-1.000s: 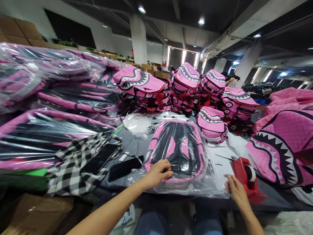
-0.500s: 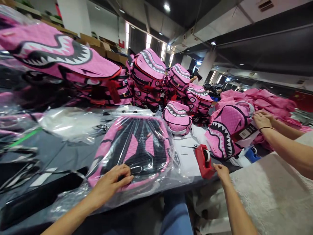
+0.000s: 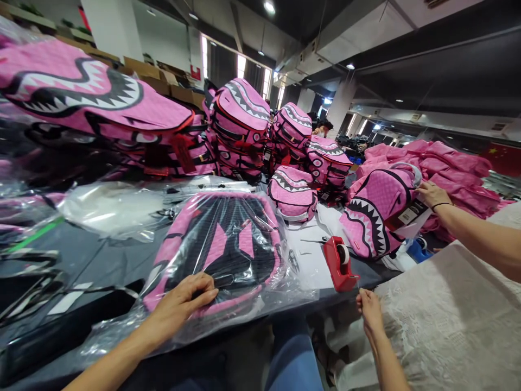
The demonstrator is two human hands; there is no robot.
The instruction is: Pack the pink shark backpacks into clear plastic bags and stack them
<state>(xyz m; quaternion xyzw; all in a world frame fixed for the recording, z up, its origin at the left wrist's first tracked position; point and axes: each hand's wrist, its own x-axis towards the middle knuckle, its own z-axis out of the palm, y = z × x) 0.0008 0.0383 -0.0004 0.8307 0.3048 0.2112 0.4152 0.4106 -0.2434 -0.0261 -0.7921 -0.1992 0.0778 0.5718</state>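
A pink and black backpack, inside a clear plastic bag, lies flat on the dark table in front of me. My left hand is at the bag's near edge, fingers curled and thumb closed against the plastic. At the table's front edge stands a red tape dispenser with a white roll in it. My right hand is just below and to the right of the dispenser. Its fingers pinch the end of a thin strip of clear tape coming from the dispenser.
A co-worker's hand holds a pink shark-mouth backpack at the right. More such backpacks are stacked behind. Clear plastic bags and a black strip-shaped item lie left. Scissors rest on white paper beside the dispenser.
My right hand has moved down, away from the dispenser, drawing out tape. My left hand stays on the bag. One co-worker's hand has left the pink backpack's top.
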